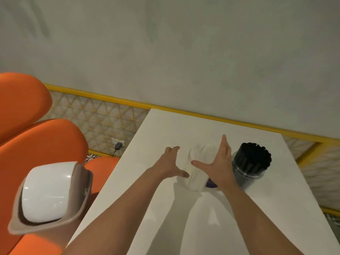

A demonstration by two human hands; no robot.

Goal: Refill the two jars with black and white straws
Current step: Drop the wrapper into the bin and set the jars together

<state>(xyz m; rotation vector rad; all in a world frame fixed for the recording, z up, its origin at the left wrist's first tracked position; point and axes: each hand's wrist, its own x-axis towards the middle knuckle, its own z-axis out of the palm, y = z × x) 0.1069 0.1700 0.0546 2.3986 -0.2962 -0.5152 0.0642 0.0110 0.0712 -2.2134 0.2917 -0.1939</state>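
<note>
Both hands are spreading wide, fingers straight, gripping nothing. Left hand (170, 162) and right hand (219, 162) are flanking the jar of white straws (197, 170) sitting between the palms; whether they touch it is too blurred to tell. Jar of black straws (251, 162) is standing just outside the right hand on the white table (165, 126).

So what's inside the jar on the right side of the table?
Black straws, packed upright in the clear jar, tips poking above its rim. The right hand covers the jar's lower left side, so what is down there cannot be seen.
</note>
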